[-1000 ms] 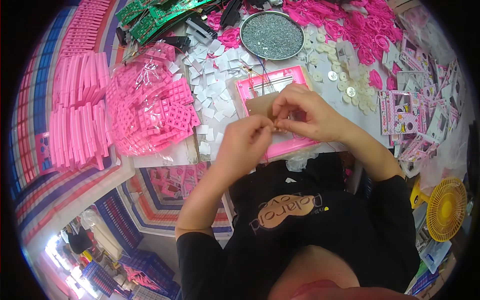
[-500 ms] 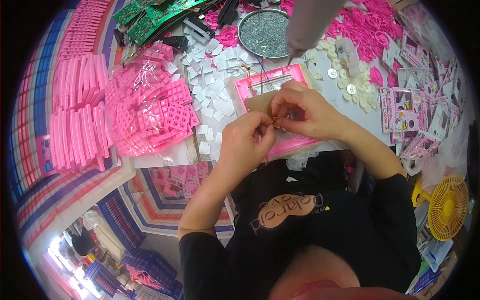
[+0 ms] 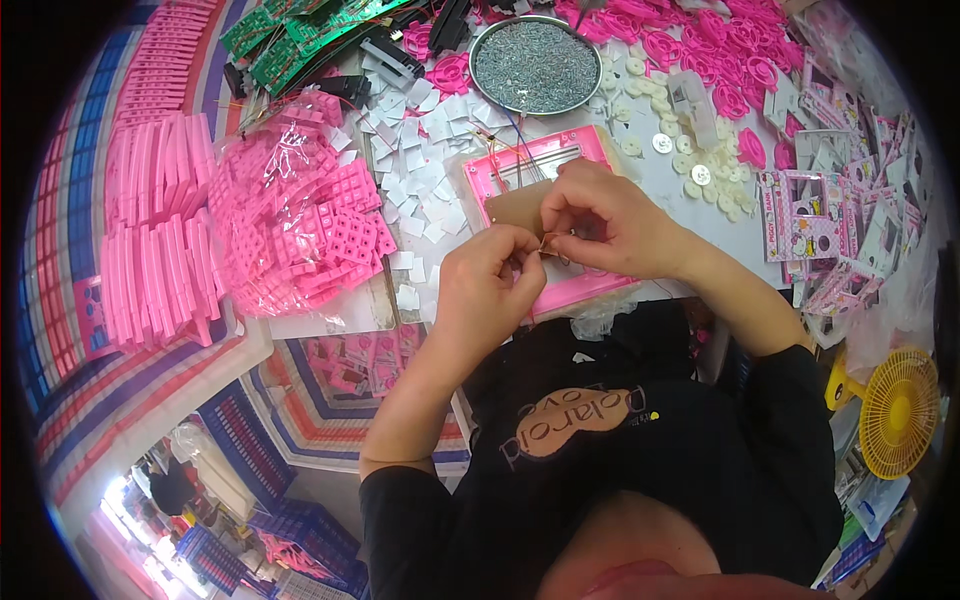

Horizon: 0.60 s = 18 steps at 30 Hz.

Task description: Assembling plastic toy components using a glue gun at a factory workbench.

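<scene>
Over a pink plastic panel (image 3: 575,292), my left hand (image 3: 492,280) and my right hand (image 3: 612,228) meet, fingertips almost touching. Each is closed in a pinch on thin wires (image 3: 543,246), which show as fine strands between the fingertips. Beneath my fingers lies a brown board (image 3: 512,208), partly covered by my right hand. Metal rods (image 3: 550,162) and thin coloured wires show at the panel's far end. My hands hide much of the panel's middle.
A round tray of small screws (image 3: 535,66) stands behind the panel. White paper squares (image 3: 410,165) lie left, beside bagged pink grids (image 3: 300,215). Cream discs (image 3: 690,150), pink parts (image 3: 715,50) and printed cards (image 3: 810,225) lie right. A yellow fan (image 3: 898,412) is lower right.
The grey tool hanging over the panel has moved up, almost out of view. My hands remain nearly in place, pinching the wires; more of the strands shows between the fingertips.
</scene>
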Available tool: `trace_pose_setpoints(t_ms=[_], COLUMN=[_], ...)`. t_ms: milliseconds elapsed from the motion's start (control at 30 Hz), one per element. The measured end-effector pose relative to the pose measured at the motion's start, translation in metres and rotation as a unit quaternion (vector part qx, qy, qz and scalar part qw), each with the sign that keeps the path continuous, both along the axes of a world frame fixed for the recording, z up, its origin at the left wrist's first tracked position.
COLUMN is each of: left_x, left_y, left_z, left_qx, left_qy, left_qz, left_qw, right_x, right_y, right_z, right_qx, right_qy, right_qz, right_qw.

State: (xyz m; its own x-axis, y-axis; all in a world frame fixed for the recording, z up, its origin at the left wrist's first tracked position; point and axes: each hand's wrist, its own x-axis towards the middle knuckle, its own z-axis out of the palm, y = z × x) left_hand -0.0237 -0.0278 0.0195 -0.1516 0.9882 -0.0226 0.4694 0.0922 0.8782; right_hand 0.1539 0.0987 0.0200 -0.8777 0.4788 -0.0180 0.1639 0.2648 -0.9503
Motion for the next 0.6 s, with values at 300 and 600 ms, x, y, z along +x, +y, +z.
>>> trace_pose_setpoints(t_ms=[300,600], left_x=[0.003,0.001], left_y=[-0.002,-0.004], left_z=[0.005,0.001], left_qx=[-0.030,-0.054], left_qy=[-0.048,-0.067], left_qz=[0.005,0.008], left_qw=[0.998,0.996], right_x=[0.000,-0.006], right_y=[-0.002,-0.001], right_z=[-0.004,0.000], right_qx=[0.032,0.304], right_qy=[0.036,0.098], right_qz=[-0.014,-0.024], right_qw=[0.999,0.947])
